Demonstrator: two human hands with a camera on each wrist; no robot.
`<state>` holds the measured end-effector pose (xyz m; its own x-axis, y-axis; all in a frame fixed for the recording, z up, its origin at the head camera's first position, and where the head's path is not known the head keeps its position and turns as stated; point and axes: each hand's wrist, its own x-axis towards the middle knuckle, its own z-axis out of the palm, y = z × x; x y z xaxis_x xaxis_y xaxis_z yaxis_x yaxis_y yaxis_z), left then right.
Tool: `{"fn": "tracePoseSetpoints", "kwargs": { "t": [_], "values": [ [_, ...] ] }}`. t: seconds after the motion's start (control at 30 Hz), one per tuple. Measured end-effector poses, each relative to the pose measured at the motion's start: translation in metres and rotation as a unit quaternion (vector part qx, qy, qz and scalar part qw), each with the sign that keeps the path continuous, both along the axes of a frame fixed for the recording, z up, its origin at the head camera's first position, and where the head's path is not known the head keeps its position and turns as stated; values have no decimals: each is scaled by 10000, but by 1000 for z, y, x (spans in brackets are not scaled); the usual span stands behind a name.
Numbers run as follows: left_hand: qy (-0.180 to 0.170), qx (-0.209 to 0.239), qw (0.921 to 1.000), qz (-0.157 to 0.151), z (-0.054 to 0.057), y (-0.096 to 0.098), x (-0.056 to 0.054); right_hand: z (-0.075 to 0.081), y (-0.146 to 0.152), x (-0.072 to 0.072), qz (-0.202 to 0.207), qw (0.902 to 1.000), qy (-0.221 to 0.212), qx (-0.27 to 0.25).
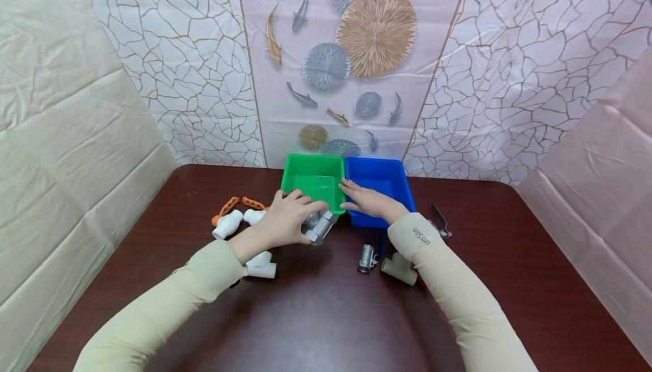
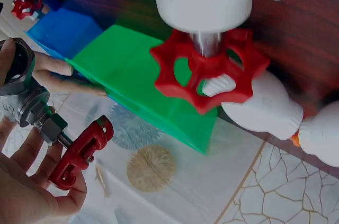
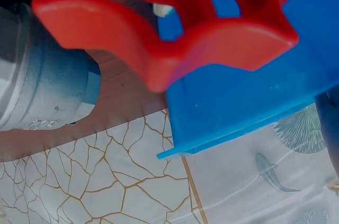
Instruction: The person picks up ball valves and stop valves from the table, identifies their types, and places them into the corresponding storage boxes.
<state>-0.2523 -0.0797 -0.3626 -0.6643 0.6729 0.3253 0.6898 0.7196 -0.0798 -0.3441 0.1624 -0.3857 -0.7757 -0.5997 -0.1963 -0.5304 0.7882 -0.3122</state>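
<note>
My left hand (image 1: 291, 217) grips a grey metal valve (image 1: 321, 228) just in front of the green bin (image 1: 286, 182). In the left wrist view, a red handwheel (image 2: 66, 168) sits on the valve's stem, beside the fingers. My right hand (image 1: 374, 202) reaches over the blue bin (image 1: 408, 191) with fairly straight fingers and nothing in its grasp. Its fingertips lie at the rims where the two bins meet; whether they touch is unclear.
White plastic fittings (image 1: 227, 224) with orange handles (image 1: 229, 206) lie at left. A white valve with a red handwheel (image 2: 204, 70) looms in the left wrist view. On the right are a small metal valve (image 1: 367, 259), a beige tee (image 1: 399, 269) and a black-handled piece (image 1: 440, 222).
</note>
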Motion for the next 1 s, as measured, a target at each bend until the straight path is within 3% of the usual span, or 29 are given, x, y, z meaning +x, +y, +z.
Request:
{"fn": "tracePoseSetpoints", "kwargs": {
  "t": [0.17, 0.43, 0.67, 1.0],
  "values": [
    [-50, 2, 9999, 158, 6, 0, -15, -2, 2, -2, 55, 10000, 51, 12],
    [-637, -81, 9958, 645, 17, 6, -48, -1, 1, -3, 17, 10000, -52, -13],
    [-915, 3, 9907, 1007, 18, 14, -75, 1, -1, -3, 47, 9997, -225, -55],
    [-1188, -17, 9818, 1478, 18, 26, -103, -1, 0, -7, 155, 9993, -323, -44]
  ]
}}
